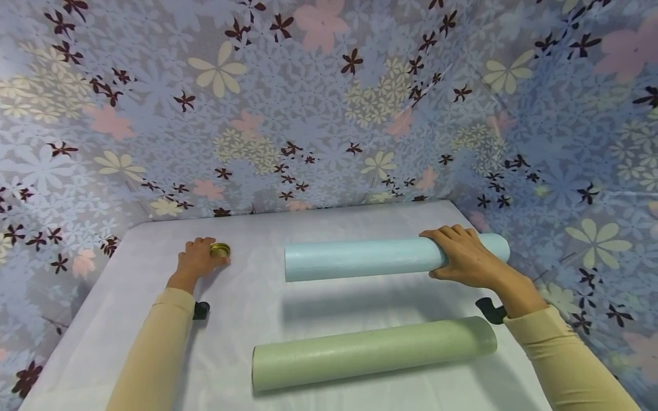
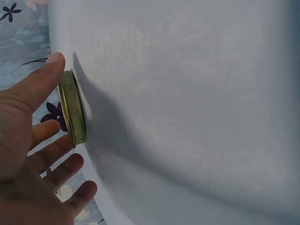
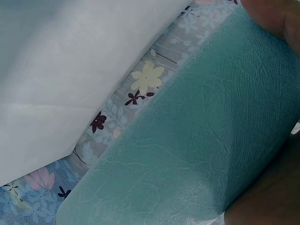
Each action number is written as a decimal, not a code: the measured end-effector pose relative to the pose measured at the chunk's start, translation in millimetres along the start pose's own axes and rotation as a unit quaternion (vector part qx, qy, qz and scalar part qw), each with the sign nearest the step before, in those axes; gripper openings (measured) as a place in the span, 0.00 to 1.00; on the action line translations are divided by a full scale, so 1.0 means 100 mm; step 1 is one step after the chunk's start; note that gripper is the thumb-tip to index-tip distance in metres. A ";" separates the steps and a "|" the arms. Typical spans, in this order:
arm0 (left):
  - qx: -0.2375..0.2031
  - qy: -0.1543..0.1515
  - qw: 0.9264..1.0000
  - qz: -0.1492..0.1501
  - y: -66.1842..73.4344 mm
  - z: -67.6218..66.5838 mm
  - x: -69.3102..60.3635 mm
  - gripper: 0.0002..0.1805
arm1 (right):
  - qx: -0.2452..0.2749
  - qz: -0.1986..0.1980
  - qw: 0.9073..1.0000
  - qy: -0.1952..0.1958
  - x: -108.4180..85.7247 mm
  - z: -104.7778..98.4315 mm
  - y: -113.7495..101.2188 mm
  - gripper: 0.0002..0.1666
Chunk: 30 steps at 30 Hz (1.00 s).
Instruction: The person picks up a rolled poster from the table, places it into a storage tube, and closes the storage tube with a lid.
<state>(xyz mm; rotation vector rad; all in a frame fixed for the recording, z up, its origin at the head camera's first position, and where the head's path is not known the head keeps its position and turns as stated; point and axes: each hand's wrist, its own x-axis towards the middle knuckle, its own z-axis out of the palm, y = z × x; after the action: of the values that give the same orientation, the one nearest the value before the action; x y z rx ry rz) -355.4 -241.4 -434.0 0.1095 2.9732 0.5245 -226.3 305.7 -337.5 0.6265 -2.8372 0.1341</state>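
Note:
A small gold jar lid (image 1: 220, 246) is pinched between the thumb and fingers of my left hand (image 1: 197, 260) at the table's left side. In the left wrist view the lid (image 2: 73, 108) stands on edge, with the thumb at its upper end and the fingers below. My right hand (image 1: 465, 258) grips a light blue roll (image 1: 360, 260) near its right end. A shadow falls beneath this roll, which is held above the table. The right wrist view shows its creased surface (image 3: 178, 126) close up. Nearer to me lies a pale green roll (image 1: 375, 352).
A white sheet covers the table (image 1: 236, 314). Flower-patterned fabric (image 1: 319, 114) stands behind it and along both sides. Black wrist-mounted pieces show beside the left sleeve (image 1: 154, 342) and the right sleeve (image 1: 570, 359).

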 end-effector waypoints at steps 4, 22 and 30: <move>-0.001 -0.003 1.000 -0.013 -0.02 0.00 0.01 0.43 | 0.003 -0.002 1.000 -0.004 0.00 -0.01 -0.01 0.46; 0.021 0.007 1.000 -0.018 -0.06 0.00 -0.07 0.41 | 0.006 -0.025 1.000 0.006 0.03 -0.01 -0.05 0.45; 0.015 0.026 1.000 0.005 -0.02 0.01 -0.06 0.40 | 0.001 0.011 1.000 -0.014 0.01 -0.02 -0.01 0.46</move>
<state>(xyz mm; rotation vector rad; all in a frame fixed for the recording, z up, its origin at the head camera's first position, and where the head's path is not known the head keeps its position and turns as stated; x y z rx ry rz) -349.9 -243.2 -434.6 0.1142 3.0335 0.4918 -226.5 304.7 -335.2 0.6028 -2.8716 0.1329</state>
